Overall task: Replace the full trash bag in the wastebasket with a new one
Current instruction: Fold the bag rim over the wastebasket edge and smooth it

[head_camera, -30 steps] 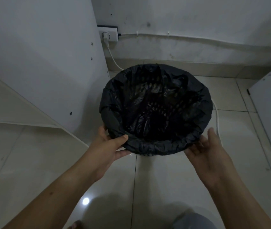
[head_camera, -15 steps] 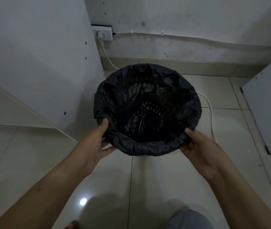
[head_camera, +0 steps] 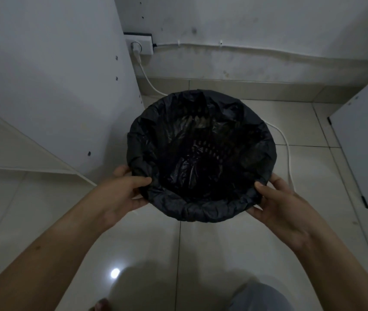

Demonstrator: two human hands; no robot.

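Observation:
A round wastebasket is lined with a black trash bag whose edge is folded over the rim all the way round. The perforated basket wall shows through the thin plastic inside, and I see nothing lying in the bag. My left hand grips the near-left rim, thumb over the top and fingers underneath. My right hand grips the near-right rim the same way. The basket is over the tiled floor; its underside is hidden, so I cannot tell whether it stands on the floor.
A white cabinet panel stands close on the left and another white panel on the right. Behind the basket a wall socket feeds a white cable that runs along the floor past the basket's right side. Glossy floor tiles lie in front.
My right hand went from open beside the rim to gripping it, and my left hand shifted its hold on the rim. The basket has moved slightly away from the left panel.

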